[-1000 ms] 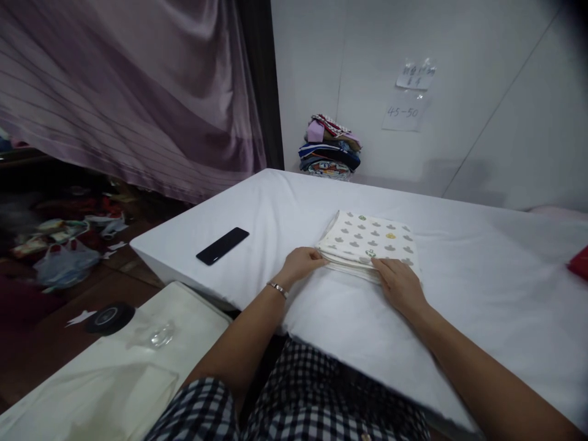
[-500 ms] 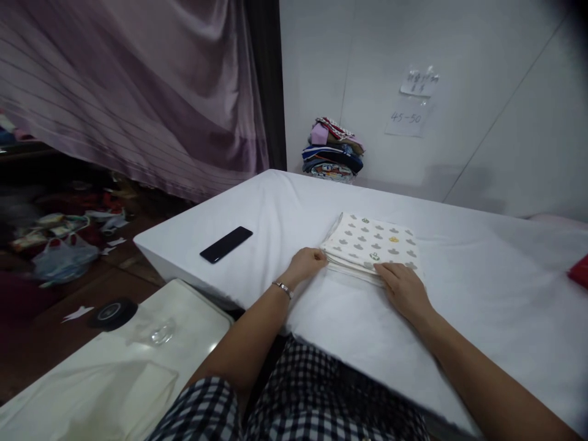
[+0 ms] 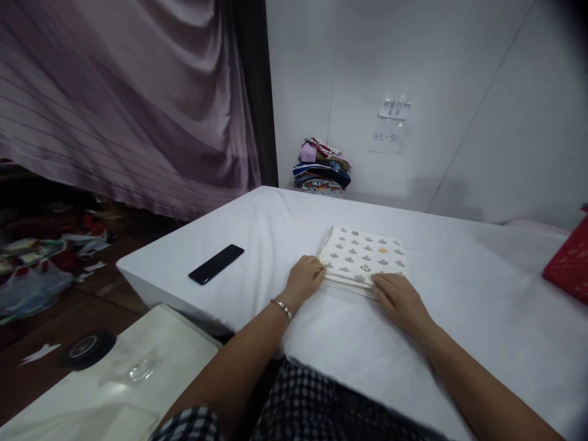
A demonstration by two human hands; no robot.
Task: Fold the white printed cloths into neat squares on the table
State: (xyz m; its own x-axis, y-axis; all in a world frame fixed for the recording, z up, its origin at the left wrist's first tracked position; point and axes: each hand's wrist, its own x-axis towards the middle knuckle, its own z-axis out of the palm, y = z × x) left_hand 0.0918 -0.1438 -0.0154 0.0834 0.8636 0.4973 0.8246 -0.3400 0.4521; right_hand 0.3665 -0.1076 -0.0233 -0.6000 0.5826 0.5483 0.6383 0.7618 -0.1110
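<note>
The folded cloth [image 3: 356, 252] lies flat on the white-covered table [image 3: 478, 306], just beyond both hands, which touch its near side, so neither is clearly nearer. The left hand [image 3: 304, 280] is curled at the near left corner, the right hand [image 3: 400, 301] laid over the near edge toward its right end. Whether either one pinches the layers or only presses on them, I cannot tell, as the thumbs' hold is hidden. From this grip the cloth stretches away from the person, toward the wall [image 3: 367, 61]. It looks broader from side to side than deep, but the slant of view makes its true long axis uncertain. The near edge, showing stacked layers, faces the person and runs slightly askew, its right end closer to the body than its left.
</note>
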